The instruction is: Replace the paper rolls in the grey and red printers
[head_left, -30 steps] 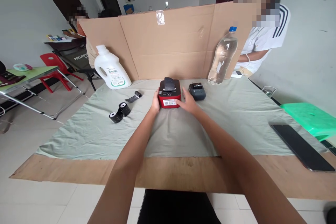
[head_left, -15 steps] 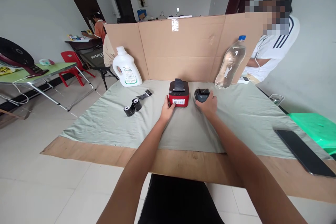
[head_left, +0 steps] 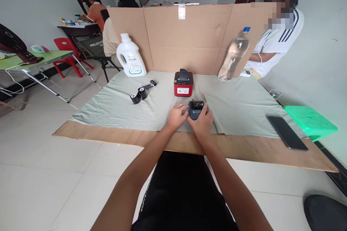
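Note:
A small dark portable printer is held close to the table's front edge. My right hand grips it from the right and front. Against its left side my left hand has its fingers bent, the fingertips at the printer's edge; exactly what they pinch there is too small to make out. Just beyond stands a red and black receipt printer with a black strip sticking up from its top. To the left lie several black rolls, one with a loose tail.
A white detergent jug and a clear bottle with a blue cap stand before a cardboard screen. A phone lies at the right edge by a green stool. People sit behind.
The portable printer has come left and toward me in my right hand. My left hand has left the red printer and moved to the portable printer's side. The view has tilted down.

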The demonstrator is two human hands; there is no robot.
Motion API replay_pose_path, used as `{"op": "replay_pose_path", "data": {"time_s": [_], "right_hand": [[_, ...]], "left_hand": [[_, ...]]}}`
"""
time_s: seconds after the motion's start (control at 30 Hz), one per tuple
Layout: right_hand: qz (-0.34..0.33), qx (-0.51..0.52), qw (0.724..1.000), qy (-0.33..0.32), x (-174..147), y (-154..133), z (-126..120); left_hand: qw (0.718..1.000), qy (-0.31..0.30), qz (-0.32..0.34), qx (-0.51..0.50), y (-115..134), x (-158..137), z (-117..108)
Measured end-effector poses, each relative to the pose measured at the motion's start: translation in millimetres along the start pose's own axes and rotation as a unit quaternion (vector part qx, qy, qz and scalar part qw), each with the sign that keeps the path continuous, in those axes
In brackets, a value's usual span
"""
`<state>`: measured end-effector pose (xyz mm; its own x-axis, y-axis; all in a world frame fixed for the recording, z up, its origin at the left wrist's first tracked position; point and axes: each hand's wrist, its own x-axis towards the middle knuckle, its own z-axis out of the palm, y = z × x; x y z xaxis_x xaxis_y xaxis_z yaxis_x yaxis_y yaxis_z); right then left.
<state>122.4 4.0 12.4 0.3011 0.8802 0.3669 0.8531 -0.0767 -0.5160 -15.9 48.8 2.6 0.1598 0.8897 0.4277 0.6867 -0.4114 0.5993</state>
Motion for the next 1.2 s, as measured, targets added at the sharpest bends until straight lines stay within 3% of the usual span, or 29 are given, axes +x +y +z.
{"op": "replay_pose_path", "data": {"time_s": [0.2, 0.47, 0.73, 0.97, 1.2], "right_hand": [[0.007, -0.005, 1.000, -0.002, -3, 1, 3], [-0.010, -0.024, 1.000, -0.009, -3, 0, 0], [-0.005, -0.024, 1.000, 0.000, -2, 2, 5], [0.002, -0.014, 1.000, 0.011, -1, 4, 12], [0.004, 0.014, 1.000, 0.013, -1, 5, 12]], "left_hand": [[0.997, -0.065, -0.032, -0.002, -8, 0, 7], [0.993, -0.120, -0.007, 0.010, -14, -5, 13], [0.989, -0.137, -0.019, 0.056, -6, -8, 5], [0.982, -0.104, -0.041, -0.154, -16, -2, 4], [0.988, -0.093, 0.012, -0.120, -17, -4, 4]]}}
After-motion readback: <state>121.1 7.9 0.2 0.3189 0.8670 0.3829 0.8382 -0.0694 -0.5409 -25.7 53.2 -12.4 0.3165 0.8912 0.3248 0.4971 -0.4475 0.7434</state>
